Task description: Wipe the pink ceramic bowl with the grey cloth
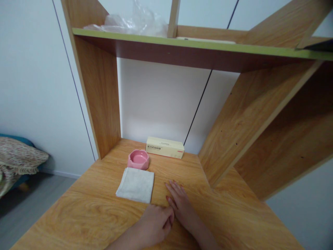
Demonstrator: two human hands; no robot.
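My left hand (pixel 156 222) is curled into a fist low in the view, its knuckles close to the right hand; nothing shows in its fingers. Flat on the wooden desk (pixel 85 208) lies my right hand (pixel 182 205), fingers stretched forward and holding nothing. Just beyond my left hand is a folded white cloth (pixel 136 185). Behind the cloth stands a pink faceted bowl (pixel 138 160), which looks like an ashtray. A long cream-coloured box (pixel 165 148) with printed lettering sits at the back, near the wall.
A shelf (pixel 156 41) spans above the desk, with crumpled clear plastic (pixel 130 25) on it. Upright wooden panels (pixel 97 97) bound the left and right sides. At far left, a fringed throw (pixel 22 156) covers blue furniture on the grey floor.
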